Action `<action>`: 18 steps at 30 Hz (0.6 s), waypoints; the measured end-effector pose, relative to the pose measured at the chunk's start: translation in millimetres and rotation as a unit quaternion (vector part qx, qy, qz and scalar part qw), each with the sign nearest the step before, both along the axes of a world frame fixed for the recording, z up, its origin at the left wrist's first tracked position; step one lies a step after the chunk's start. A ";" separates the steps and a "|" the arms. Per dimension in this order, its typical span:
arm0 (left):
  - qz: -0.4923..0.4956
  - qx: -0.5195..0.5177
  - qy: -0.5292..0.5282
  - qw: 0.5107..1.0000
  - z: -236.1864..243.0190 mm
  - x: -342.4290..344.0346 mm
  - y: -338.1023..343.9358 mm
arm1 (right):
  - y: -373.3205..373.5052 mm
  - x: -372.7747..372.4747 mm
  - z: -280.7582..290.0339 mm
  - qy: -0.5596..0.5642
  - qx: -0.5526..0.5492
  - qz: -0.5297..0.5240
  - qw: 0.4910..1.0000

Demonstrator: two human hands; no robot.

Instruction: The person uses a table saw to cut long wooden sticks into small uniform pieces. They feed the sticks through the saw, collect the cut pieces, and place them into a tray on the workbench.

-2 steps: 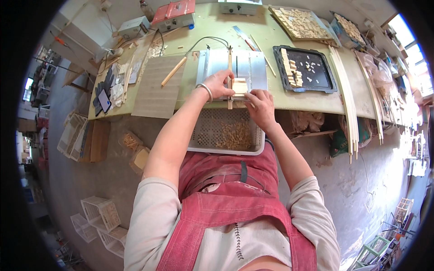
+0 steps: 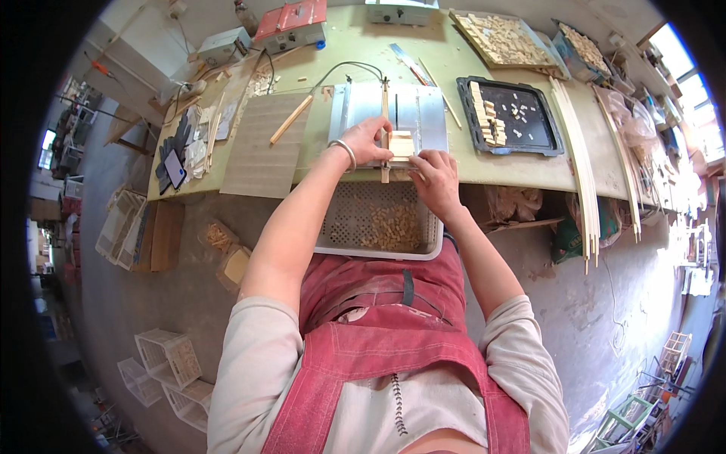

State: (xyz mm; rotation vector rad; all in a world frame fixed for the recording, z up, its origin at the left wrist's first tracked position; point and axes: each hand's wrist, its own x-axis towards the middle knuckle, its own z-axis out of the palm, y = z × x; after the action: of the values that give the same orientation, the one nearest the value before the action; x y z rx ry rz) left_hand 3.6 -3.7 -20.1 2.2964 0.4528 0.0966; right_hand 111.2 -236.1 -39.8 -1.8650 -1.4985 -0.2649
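Observation:
A metal plate with a dark slot lies at the table's front edge. On it sit pale wooden blocks, held between my two hands. My left hand, with a bangle at the wrist, is closed with thumb and fingertips against their left side, beside a narrow wooden strip that runs front to back. My right hand has its fingers bent and pinched at the near right corner of the blocks. Its fingertips partly hide what they grip. Below, a perforated grey bin contains many small wooden pieces.
Right of the plate stands a black tray with wooden blocks and small white pieces. Long wooden strips jut over the front edge. A cardboard sheet and a loose stick lie left. A board of blocks is at the back.

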 end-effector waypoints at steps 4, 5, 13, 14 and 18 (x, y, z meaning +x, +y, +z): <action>-0.005 0.008 -0.007 1.000 -2.5 1.0 2.7 | 5.5 -2.1 0.4 -0.013 -0.003 0.012 1.000; -0.004 0.009 -0.006 1.000 -2.1 1.4 2.1 | 6.1 -2.6 -0.9 -0.015 -0.007 0.013 1.000; 0.000 0.014 -0.001 1.000 -2.7 2.1 1.5 | 12.8 -2.7 -2.0 0.011 -0.047 -0.020 0.999; 0.001 0.014 0.000 1.000 -1.4 2.5 0.7 | 13.6 0.2 -3.3 0.014 -0.049 -0.024 0.998; 0.007 0.010 -0.001 1.000 -4.9 1.5 2.2 | 14.1 5.2 -1.4 0.030 -0.050 -0.020 0.998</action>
State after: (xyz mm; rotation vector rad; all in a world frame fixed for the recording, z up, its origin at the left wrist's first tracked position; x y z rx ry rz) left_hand 5.2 -1.5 -25.0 2.3120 0.4681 0.1110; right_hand 116.5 -222.0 -41.3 -1.9659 -1.4591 -0.1550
